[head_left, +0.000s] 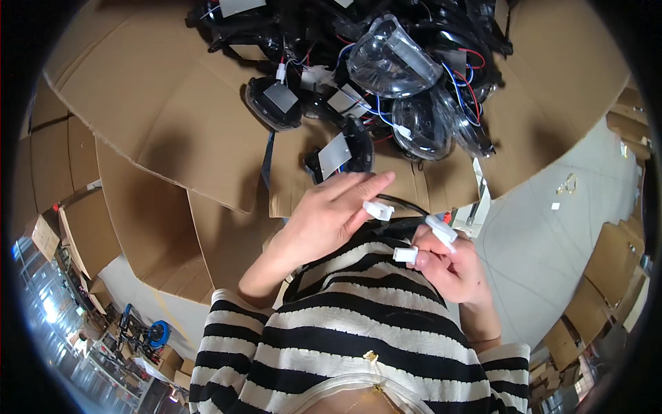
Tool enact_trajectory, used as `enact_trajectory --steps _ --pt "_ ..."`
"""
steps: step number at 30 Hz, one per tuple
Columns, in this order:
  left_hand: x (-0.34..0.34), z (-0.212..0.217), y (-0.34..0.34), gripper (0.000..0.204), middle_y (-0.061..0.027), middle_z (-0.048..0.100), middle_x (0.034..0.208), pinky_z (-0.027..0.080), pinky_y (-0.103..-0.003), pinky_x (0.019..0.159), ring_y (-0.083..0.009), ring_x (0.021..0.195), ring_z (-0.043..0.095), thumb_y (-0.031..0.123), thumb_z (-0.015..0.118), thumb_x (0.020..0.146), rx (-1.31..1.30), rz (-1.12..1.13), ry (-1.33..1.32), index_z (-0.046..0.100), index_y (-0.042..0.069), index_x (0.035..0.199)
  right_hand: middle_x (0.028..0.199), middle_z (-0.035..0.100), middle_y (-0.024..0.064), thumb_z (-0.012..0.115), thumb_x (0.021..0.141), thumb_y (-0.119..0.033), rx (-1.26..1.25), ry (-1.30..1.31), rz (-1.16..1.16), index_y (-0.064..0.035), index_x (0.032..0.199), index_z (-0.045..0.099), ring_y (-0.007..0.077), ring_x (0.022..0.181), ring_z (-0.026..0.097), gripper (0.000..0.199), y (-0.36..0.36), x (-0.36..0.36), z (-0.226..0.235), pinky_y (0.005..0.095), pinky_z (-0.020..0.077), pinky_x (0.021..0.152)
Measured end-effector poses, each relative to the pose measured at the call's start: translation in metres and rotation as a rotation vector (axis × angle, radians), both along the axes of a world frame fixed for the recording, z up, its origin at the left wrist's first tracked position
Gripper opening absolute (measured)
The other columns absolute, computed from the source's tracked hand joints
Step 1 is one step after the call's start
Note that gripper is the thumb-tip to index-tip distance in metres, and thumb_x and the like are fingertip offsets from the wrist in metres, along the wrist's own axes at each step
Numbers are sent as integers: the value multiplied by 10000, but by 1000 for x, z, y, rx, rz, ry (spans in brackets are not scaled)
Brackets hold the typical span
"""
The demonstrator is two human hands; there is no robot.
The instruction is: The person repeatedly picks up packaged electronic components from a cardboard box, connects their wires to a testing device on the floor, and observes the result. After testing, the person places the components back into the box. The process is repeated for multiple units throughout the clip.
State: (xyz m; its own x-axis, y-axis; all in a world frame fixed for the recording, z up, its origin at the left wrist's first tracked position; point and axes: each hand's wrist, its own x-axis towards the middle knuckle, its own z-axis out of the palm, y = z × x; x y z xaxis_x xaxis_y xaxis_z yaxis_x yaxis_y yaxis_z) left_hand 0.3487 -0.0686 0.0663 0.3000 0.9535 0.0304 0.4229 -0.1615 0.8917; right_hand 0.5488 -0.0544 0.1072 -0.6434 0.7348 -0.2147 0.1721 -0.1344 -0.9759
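Note:
My left hand [321, 219] is closed, with a white plastic connector [378, 211] between thumb and fingers. My right hand [458, 270] pinches a second white connector [405, 254] between thumb and finger. A further white connector [441, 233] lies across the fingers of the right hand, joined to a black cable [403, 201] that runs back toward the left hand. Just beyond the left hand, a dark lamp unit with a silver label [334, 154] rests on cardboard. The hands are apart, in front of my striped top.
Several vehicle lamps with clear covers [393, 58] and red, blue and white wires are heaped on cardboard [162, 103] ahead. An opened cardboard box [148, 228] stands at the left. More cardboard [603, 262] lies at the right, beside the grey floor [527, 255].

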Motion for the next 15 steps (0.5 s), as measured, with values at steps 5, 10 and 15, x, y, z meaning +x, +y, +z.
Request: enact_trajectory --steps 5,10,15 --pt "5 -8 0 585 -80 541 899 463 -334 647 -249 771 538 -40 600 590 98 -19 120 465 84 1146 514 330 24 508 748 -28 -36 -48 -170 -14 707 520 109 445 332 45 -7 -10 -5 251 269 432" --pt "5 -14 -4 591 -73 548 863 454 -317 603 -224 676 524 -69 595 562 194 22 189 492 80 1124 501 397 39 522 740 -52 95 -205 -182 -18 723 543 137 420 391 44 -2 -12 -7 254 281 407" --pt "9 -20 -1 588 -75 552 825 447 -315 586 -215 628 514 -64 594 559 262 46 217 497 75 1122 514 463 79 532 726 -58 213 -358 -181 -10 722 541 166 418 463 50 2 -14 -11 264 335 406"
